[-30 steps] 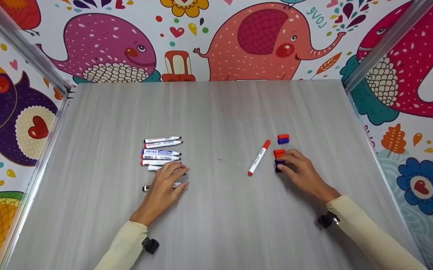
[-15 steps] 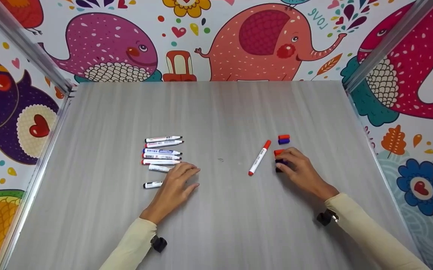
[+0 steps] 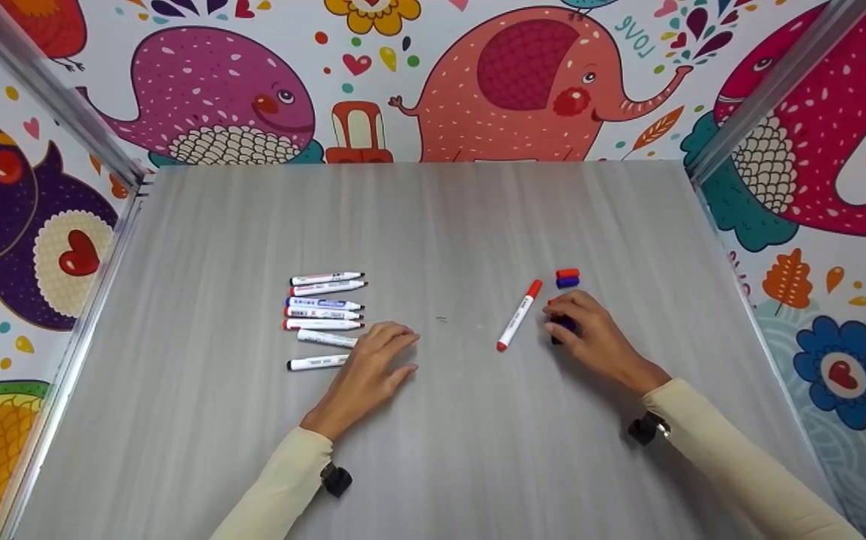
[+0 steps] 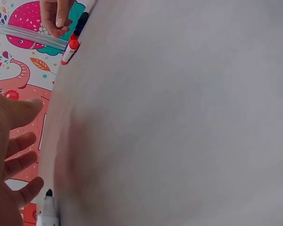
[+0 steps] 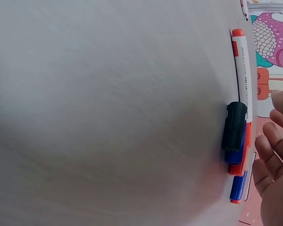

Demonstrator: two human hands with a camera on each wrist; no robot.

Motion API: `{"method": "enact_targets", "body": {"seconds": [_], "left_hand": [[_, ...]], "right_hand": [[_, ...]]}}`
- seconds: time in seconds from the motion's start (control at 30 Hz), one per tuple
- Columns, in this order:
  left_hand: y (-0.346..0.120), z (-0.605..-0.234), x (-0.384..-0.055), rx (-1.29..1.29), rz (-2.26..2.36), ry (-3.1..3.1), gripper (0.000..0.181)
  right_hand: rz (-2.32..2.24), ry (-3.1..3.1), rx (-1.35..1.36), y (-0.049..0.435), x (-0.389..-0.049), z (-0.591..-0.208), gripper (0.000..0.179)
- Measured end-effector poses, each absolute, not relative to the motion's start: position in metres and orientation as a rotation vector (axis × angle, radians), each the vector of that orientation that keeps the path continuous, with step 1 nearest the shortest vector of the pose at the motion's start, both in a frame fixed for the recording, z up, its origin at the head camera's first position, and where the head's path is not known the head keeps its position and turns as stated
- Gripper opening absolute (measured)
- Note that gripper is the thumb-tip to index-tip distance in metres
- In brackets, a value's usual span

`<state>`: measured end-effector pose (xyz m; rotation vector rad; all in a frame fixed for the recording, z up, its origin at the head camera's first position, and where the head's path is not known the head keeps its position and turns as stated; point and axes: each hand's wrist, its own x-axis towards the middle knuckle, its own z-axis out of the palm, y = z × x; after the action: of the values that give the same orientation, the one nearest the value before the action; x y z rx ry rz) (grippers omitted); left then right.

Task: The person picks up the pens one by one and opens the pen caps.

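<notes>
My left hand [image 3: 369, 375] hovers over the tip ends of the two nearest white markers, fingers relaxed and apart. The nearest marker [image 3: 317, 363] has a black end; its tip is hidden in the head view, but a bare black tip [image 4: 49, 193] shows beside the fingers in the left wrist view. Several more uncapped markers [image 3: 324, 304] lie in a column beyond it. My right hand [image 3: 603, 341] is over a row of loose caps, partly hiding them. In the right wrist view a black cap [image 5: 234, 126], a blue cap [image 5: 234, 157] and a red cap [image 5: 237, 169] lie apart from its loosely bent fingers.
A capped red marker [image 3: 518, 316] lies slanted left of the right hand. Beyond that hand a red cap [image 3: 567, 274] and a blue cap [image 3: 568, 283] sit side by side. Faint dark strokes mark the grey table [image 3: 433, 225], with patterned walls around it.
My left hand has moved to the right, uncovering more of the two nearest markers. The nearest marker has shifted slightly toward the others. My right hand has slid a little left over the caps.
</notes>
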<state>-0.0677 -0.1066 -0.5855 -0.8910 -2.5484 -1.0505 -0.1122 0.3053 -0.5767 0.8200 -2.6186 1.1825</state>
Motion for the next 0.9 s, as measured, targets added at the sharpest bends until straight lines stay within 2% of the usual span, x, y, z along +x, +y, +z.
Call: {"method": "enact_targets", "body": {"seconds": [0.9], "left_hand": [[-0.049,-0.592,-0.083,-1.003,-1.003,-2.568,0.042]], "right_hand": [[1.091,-2.690,0.747,0.290,-0.136,-0.575,0.032]]}}
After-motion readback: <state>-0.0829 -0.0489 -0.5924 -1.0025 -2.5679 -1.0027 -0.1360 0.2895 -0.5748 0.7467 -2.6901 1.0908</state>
